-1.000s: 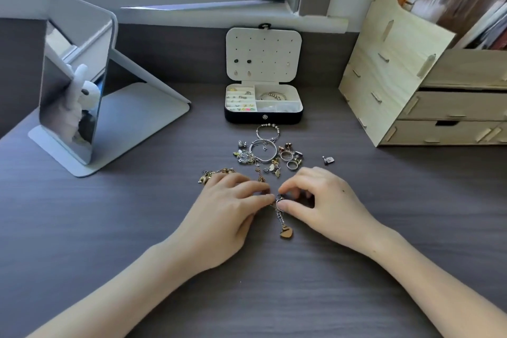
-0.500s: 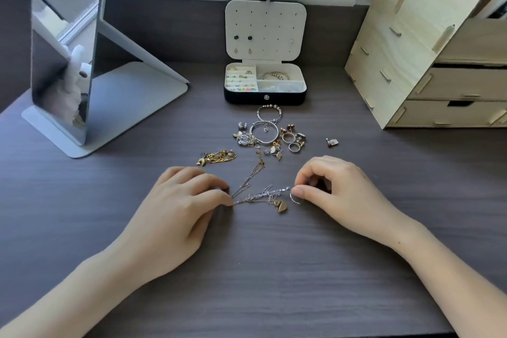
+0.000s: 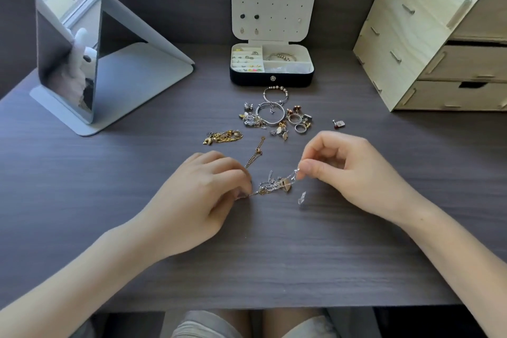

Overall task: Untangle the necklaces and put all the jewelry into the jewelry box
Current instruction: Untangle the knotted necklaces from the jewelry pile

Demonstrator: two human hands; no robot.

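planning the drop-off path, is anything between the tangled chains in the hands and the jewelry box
Yes. A cluster of loose bangles, rings and earrings lies on the desk directly between the tangled chains and the open jewelry box. Nothing else visible blocks the way; carrying the chains above it would probably clear it.

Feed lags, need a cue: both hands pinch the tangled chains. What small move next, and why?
Probably draw the right hand gently away to the right while the left hand holds its end at the desk. The tangled chains between them bunch in a knot around a pendant, so light tension may show which strand to free.
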